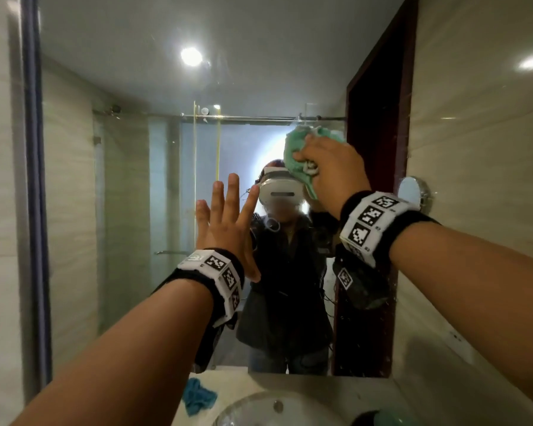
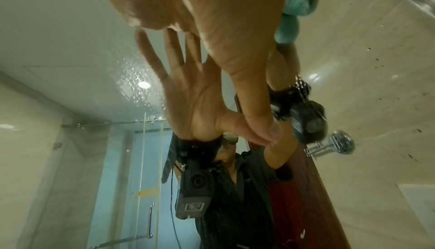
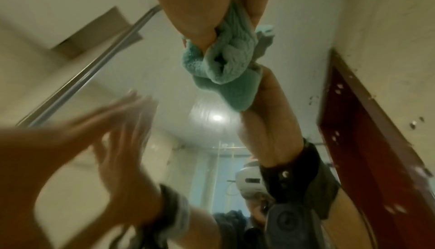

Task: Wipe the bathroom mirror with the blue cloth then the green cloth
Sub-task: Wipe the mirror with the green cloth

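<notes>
The bathroom mirror (image 1: 130,87) fills the wall ahead. My right hand (image 1: 330,170) grips a bunched green cloth (image 1: 293,146) and presses it on the glass at the upper right. In the right wrist view the fingers (image 3: 195,17) are curled round the green cloth (image 3: 226,61), which meets its own reflection. My left hand (image 1: 225,216) is flat on the mirror left of the cloth, fingers spread and straight. Its palm (image 2: 200,11) and thumb touch their reflection in the left wrist view. The blue cloth (image 1: 197,398) lies crumpled on the counter below, left of the basin.
A white sink basin (image 1: 253,407) sits in the counter under the mirror. A small round chrome mirror (image 1: 413,192) juts from the tiled wall on the right. A dark and green object (image 1: 382,419) stands at the counter's near right. Water drops speckle the glass's right edge.
</notes>
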Demonstrator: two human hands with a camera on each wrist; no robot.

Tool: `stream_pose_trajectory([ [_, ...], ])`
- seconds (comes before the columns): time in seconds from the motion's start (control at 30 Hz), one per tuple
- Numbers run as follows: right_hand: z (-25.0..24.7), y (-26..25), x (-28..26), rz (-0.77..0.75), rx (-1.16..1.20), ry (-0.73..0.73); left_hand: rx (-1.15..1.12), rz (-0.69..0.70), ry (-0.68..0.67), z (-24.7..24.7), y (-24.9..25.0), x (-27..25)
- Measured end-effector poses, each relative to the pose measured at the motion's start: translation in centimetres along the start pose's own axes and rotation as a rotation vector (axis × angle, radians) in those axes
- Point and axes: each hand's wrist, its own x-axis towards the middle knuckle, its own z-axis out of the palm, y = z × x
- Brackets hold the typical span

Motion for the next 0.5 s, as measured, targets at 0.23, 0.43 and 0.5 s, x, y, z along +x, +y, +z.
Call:
stream_pose_trajectory([
  [0.23,2.6,-1.3,-11.5,-0.290,-0.204,-0.612,-0.009,0.005,0.043,0.5,-0.2,0.2],
  [0.43,-0.9,2.6,-8.8,-0.322,-0.312,-0.601,-0.016,0.005,0.047,0.5,-0.3,0.1],
  [0.5,-2.2,3.6,-5.3,-0.147,-0.165,-0.333,-0.013,0.003,0.041,0.5,-0.3,0.1],
])
